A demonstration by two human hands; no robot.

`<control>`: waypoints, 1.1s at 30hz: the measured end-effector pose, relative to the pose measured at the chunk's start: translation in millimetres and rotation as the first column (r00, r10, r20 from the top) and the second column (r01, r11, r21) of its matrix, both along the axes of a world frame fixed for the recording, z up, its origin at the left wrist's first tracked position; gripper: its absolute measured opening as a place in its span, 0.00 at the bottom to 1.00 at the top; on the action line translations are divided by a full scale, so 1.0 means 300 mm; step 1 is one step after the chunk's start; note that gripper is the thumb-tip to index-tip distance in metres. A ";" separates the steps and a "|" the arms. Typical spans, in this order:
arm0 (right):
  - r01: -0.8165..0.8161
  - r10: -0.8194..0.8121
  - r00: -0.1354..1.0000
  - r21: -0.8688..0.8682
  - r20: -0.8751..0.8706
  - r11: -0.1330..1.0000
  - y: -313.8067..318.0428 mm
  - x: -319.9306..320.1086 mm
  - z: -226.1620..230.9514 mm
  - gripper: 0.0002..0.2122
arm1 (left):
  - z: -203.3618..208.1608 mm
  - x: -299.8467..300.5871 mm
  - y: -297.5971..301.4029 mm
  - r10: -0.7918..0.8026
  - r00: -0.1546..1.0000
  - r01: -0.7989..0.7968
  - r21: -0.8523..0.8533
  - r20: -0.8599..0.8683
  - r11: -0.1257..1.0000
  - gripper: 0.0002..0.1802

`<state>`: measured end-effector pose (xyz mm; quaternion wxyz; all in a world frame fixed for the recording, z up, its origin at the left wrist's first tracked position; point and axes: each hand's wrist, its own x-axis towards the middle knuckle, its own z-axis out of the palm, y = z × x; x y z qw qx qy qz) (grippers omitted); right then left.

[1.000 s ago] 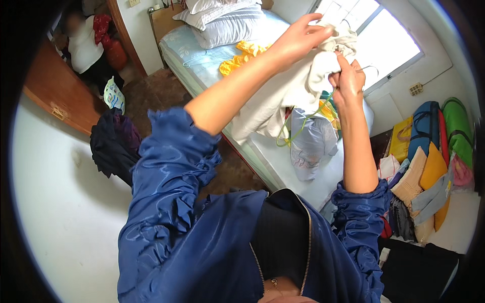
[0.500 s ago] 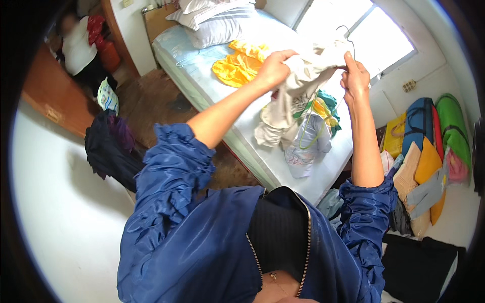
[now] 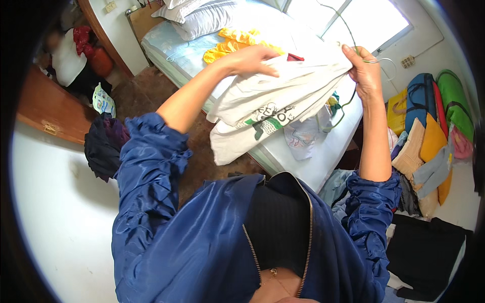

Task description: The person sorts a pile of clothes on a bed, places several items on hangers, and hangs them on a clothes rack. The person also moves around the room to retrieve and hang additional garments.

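A cream T-shirt (image 3: pixel 242 103) with a dark and green print hangs spread out in front of me, above the bed. My right hand (image 3: pixel 366 74) is closed, pinching a gathered end of the shirt together with a dark green wire hanger (image 3: pixel 349 96). My left hand (image 3: pixel 252 61) lies against the shirt's upper edge with thumb and fingers apart; the cloth partly hides its fingertips. A small red patch (image 3: pixel 295 58) shows at the top of the shirt. Below the shirt, a pale garment (image 3: pixel 301 140) with a faint line drawing lies on the bed.
Yellow cloth (image 3: pixel 222 52) and striped pillows (image 3: pixel 209 20) are on the bed (image 3: pixel 174 65). Rolled mats and bags (image 3: pixel 422 98), cushions (image 3: pixel 409 144) and a black garment (image 3: pixel 427 252) are at right. Dark clothes (image 3: pixel 103 146) hang at left. A person (image 3: pixel 70 60) is beyond the doorway.
The shirt, bunched before, has opened out toward me and left, showing its print. My left hand has moved left and loosened its grip. The right hand still holds shirt and hanger.
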<state>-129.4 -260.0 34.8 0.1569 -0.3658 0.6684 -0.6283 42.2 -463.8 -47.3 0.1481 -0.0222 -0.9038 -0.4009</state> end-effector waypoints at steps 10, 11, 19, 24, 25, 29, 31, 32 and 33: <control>-0.064 0.063 0.998 0.127 0.015 0.990 0.095 0.024 -0.059 0.15 | -0.226 0.043 -0.265 0.513 0.832 -0.426 -0.351 0.210 0.834 0.10; -0.088 0.092 0.996 0.151 -0.019 0.985 0.103 0.037 -0.071 0.15 | -0.230 0.023 -0.277 0.497 0.818 -0.487 -0.113 0.291 0.866 0.10; -0.161 0.324 0.900 0.471 -0.291 0.867 0.216 0.062 -0.166 0.14 | -0.407 -0.170 -0.226 0.501 0.859 -0.413 0.725 0.109 0.551 0.13; -0.124 0.343 0.882 0.544 -0.323 0.830 0.206 0.068 -0.203 0.13 | -0.324 -0.179 -0.120 0.619 0.782 -0.612 0.280 0.072 0.740 0.15; -0.103 0.331 0.895 0.585 -0.298 0.804 0.199 0.070 -0.205 0.13 | -0.315 -0.199 -0.096 0.597 0.801 -0.595 0.185 0.053 0.782 0.13; -0.152 0.459 0.749 0.550 -0.478 0.821 0.149 0.100 -0.211 0.13 | -0.162 -0.231 0.070 0.466 0.885 -0.465 0.056 0.003 0.884 0.13; -0.125 0.464 0.726 0.566 -0.507 0.815 0.103 0.102 -0.221 0.13 | -0.118 -0.244 0.147 0.399 0.916 -0.400 0.113 0.033 0.909 0.13; -0.157 0.473 0.726 0.550 -0.499 0.821 0.086 0.109 -0.214 0.12 | -0.096 -0.258 0.162 0.368 0.930 -0.367 0.113 0.016 0.923 0.13; -0.183 0.477 0.728 0.531 -0.492 0.827 0.076 0.116 -0.201 0.12 | -0.072 -0.271 0.172 0.330 0.944 -0.328 0.112 -0.002 0.938 0.14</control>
